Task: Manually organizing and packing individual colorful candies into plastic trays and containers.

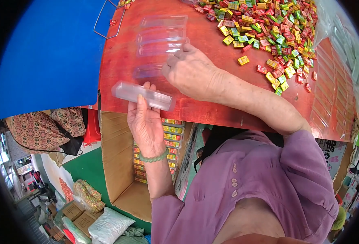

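My left hand (143, 122), with a green bead bracelet at its wrist, grips a stack of nested clear plastic trays (141, 94) over the table's near edge. My right hand (193, 72) is closed, its fingers curled down at the right end of a clear plastic tray (147, 71) on the red table; the fingertips are partly hidden. Beyond that, more clear trays (162, 48) lie in a row running away from me. To the right spreads a big heap of small red, yellow and green boxes (265, 32), some scattered singly toward the near side.
An open cardboard box (120, 154) below the table edge holds rows of filled packs (172, 140). Clear trays (330, 93) and plastic film (346, 40) cover the table's right side. A blue surface (53, 53) and a wire frame (108, 20) are at left; a patterned bag (45, 130) hangs below.
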{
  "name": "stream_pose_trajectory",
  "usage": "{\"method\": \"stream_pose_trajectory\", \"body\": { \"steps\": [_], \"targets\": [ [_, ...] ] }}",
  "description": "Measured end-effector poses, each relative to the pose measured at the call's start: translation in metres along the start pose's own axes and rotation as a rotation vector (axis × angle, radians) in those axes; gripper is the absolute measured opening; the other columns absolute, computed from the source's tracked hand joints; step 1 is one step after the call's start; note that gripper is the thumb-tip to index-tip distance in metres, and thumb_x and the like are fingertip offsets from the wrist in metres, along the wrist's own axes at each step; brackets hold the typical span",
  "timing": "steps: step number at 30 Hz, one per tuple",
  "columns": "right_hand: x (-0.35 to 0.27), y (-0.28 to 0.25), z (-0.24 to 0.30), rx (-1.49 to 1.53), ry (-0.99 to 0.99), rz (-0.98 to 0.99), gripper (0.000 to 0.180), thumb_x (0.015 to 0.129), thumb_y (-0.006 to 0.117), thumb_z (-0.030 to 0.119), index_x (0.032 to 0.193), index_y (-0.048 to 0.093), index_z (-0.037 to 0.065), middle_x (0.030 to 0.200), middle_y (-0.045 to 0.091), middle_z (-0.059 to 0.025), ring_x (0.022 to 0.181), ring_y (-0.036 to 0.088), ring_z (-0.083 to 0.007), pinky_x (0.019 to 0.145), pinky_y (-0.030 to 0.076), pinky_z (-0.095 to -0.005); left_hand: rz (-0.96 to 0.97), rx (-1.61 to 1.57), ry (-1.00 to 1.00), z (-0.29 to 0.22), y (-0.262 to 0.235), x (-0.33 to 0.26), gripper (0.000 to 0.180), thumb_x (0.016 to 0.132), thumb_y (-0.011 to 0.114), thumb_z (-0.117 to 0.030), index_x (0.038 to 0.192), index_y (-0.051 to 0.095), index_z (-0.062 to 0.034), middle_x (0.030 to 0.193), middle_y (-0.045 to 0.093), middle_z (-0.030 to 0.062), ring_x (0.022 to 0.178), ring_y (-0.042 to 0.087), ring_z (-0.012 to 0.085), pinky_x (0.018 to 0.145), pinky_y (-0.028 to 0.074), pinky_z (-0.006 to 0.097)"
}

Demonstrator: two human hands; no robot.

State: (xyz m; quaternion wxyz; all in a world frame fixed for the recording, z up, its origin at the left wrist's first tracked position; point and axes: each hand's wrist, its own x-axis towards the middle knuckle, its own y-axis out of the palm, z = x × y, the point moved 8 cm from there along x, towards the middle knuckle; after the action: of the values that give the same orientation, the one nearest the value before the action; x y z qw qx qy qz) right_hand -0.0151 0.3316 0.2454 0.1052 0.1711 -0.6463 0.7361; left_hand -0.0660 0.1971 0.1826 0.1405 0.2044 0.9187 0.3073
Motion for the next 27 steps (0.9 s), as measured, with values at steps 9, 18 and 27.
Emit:
{"method": "stream_pose_trajectory", "body": {
  "steps": [9, 18, 27],
  "targets": [
    [0.015, 0.020, -0.010, -0.169, 0.017, 0.074, 0.009, 0.072, 0.061, 0.015, 0.076, 0.062, 0.007, 0.078, 0.064, -0.0078, 0.082, 0.065, -0.0215, 0.078, 0.046, -0.0374, -0.004, -0.005, -0.014, 0.001, 0.002, 0.000, 0.040, 0.092, 0.060, -0.011, 0.127, 0.047, 0.0029, 0.124, 0.057, 0.0184, 0.115, 0.055, 0.0268, 0.103, 0.043, 0.043],
    [0.024, 0.024, -0.040, -0.190, 0.084, 0.076, 0.010, 0.074, 0.059, 0.015, 0.079, 0.063, 0.008, 0.081, 0.065, -0.0082, 0.085, 0.064, -0.0234, 0.082, 0.045, -0.0391, 0.025, 0.011, -0.045, 0.007, 0.013, 0.008, 0.038, 0.092, 0.060, -0.012, 0.126, 0.048, 0.0029, 0.122, 0.058, 0.0168, 0.113, 0.057, 0.0261, 0.102, 0.045, 0.042],
    [0.010, -0.012, -0.017, 0.413, 0.147, 0.058, 0.034, 0.086, 0.062, 0.036, 0.083, 0.065, 0.002, 0.078, 0.065, -0.0130, 0.080, 0.065, -0.0308, 0.071, 0.047, -0.0432, 0.064, -0.058, -0.025, 0.014, 0.023, 0.013, 0.039, 0.093, 0.061, -0.015, 0.125, 0.049, 0.0033, 0.124, 0.057, 0.0159, 0.114, 0.056, 0.0234, 0.100, 0.046, 0.040]
  ]
}}
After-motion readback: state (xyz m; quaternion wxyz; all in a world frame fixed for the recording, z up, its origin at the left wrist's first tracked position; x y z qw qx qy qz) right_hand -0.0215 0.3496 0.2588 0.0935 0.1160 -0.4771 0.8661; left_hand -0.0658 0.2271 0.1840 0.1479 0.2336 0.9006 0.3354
